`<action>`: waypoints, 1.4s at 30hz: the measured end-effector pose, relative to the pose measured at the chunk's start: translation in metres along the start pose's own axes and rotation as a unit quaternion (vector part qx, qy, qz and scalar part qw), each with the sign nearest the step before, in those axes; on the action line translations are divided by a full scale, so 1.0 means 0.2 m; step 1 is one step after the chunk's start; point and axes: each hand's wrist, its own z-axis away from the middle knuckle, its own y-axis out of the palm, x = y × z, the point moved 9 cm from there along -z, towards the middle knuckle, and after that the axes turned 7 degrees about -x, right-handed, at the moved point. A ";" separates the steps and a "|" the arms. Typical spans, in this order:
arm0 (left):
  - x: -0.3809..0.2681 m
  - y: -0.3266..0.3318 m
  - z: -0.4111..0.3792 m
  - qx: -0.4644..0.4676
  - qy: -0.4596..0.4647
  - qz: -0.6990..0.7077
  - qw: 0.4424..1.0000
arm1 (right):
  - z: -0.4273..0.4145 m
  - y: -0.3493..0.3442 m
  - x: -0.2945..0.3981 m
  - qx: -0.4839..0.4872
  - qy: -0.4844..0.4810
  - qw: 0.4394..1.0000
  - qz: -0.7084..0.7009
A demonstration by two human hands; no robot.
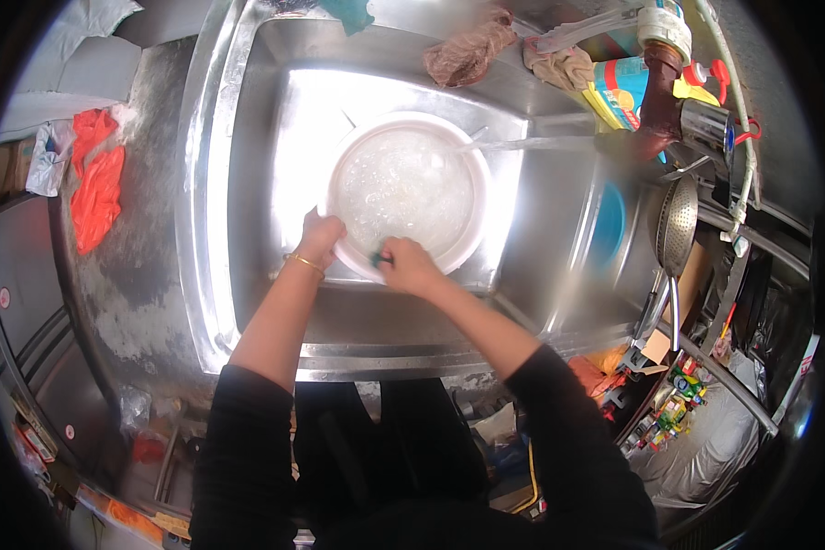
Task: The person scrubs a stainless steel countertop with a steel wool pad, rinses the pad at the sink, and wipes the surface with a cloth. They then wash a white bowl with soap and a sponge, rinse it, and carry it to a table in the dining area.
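Observation:
A round white basin [482,199] sits in the stainless steel sink [385,316] in front of me, with bubbly water [405,182] inside. My left hand [322,237] grips the basin's rim on its near left side. At the near inner wall, my right hand [409,265] is closed around a small dark green thing [378,260], perhaps a scouring pad; most of it is hidden by my fingers. From the tap [660,117] on the right, a stream of water [543,143] runs across into the basin.
Brown cloth [471,51] and a beige rag [560,67] lie along the sink's far edge, near a blue and yellow detergent bottle [619,89]. A perforated metal strainer [678,223] hangs at the right, beyond a blue bowl [606,223]. Red plastic bags [100,196] lie at left.

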 end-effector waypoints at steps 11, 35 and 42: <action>-0.03 0.05 0.07 0.006 -0.010 -0.102 0.995 | -0.21 -0.74 0.30 -0.260 -0.425 0.722 0.479; -0.01 0.09 0.10 0.144 -0.036 -0.080 0.986 | -0.48 -0.54 -0.04 -0.408 0.013 0.715 -0.567; -0.05 0.11 0.09 0.137 -0.028 -0.108 0.984 | -0.34 -0.71 -0.15 -0.539 0.007 0.662 -0.521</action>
